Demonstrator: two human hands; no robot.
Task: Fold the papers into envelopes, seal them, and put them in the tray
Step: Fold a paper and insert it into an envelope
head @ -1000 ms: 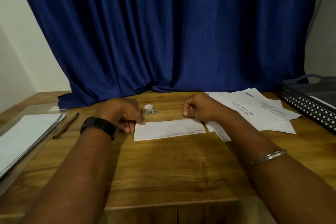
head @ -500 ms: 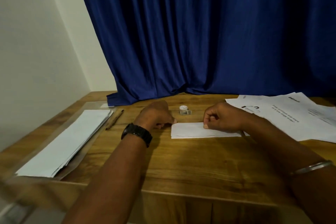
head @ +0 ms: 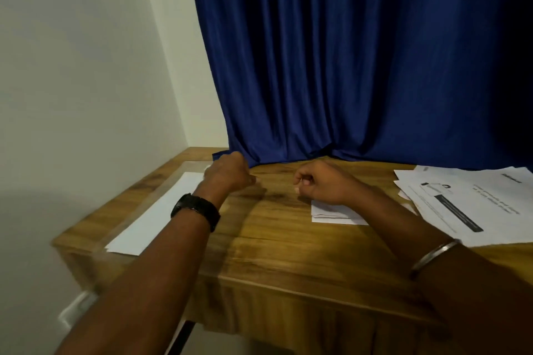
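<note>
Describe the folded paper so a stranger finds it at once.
On the wooden table before the blue curtain, look under the right hand. The folded paper there is small and blank, unlike the large printed sheets to its right.

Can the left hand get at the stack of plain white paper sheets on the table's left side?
Probably yes. The left hand hovers just beside the far end of the stack of plain white paper sheets, and nothing visible lies between them.

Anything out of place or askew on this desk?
Only the printed sheets at the right: they lie fanned, edges unaligned, unlike the neater blank stack at the left. Nothing looks spilled or torn.
</note>
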